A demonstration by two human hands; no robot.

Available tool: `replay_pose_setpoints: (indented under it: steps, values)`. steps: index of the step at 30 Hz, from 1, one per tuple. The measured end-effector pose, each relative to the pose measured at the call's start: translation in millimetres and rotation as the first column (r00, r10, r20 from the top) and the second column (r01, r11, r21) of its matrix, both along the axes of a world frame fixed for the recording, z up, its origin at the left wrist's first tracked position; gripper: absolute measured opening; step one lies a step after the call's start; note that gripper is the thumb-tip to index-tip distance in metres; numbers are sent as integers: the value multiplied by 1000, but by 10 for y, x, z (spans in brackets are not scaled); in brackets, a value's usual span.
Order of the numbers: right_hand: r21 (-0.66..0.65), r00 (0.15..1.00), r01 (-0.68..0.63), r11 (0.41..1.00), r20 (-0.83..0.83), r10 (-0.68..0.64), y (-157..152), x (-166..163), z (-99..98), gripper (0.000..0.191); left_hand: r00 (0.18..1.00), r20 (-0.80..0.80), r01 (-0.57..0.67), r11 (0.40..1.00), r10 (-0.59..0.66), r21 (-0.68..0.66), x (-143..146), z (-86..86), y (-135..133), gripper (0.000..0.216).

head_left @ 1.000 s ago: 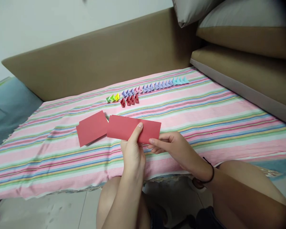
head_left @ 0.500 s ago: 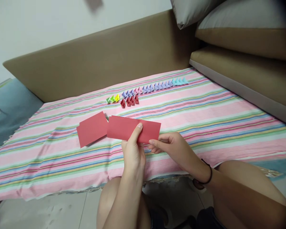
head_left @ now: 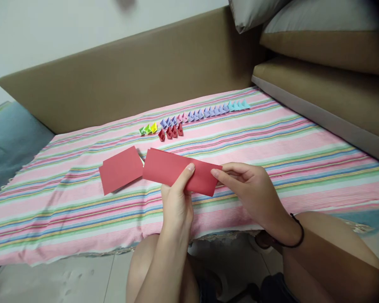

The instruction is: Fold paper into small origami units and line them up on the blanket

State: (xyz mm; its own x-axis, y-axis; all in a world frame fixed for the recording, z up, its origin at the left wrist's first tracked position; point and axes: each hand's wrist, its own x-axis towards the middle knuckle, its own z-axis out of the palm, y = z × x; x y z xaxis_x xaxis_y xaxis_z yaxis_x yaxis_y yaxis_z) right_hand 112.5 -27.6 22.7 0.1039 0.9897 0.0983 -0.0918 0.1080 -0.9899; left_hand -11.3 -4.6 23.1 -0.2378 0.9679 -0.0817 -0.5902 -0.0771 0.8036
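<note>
Head view: a red paper strip (head_left: pixel 167 166) is held above a striped cloth (head_left: pixel 82 223) by both hands. It is gripped near its middle by the left hand (head_left: pixel 178 202), with the thumb laid flat on the near face and the other fingers largely hidden behind. Its upper right corner is pinched narrowly between thumb and fingers by the right hand (head_left: pixel 259 189); a black band (head_left: pixel 300 235) is worn on that wrist. A second edge is seen along the strip's upper left.

Red sheets (head_left: pixel 120 170) are laid on the cloth just left of the strip; whether they are touched by it cannot be told. Farther back, four dark red folded pieces (head_left: pixel 174 132) are set side by side. Behind them, a long row of purple, pink and light blue folded pieces (head_left: pixel 216 111) is lined up, with green and yellow folded pieces (head_left: pixel 154 128) placed near its left end.
</note>
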Motion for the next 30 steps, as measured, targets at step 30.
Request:
replay_pose_setpoints:
  steps: [30]
  values:
    - [-7,991,-134,991,11,134,77,79,-24,14,976,-202,56,991,-80,-123,-39,61,16,25]
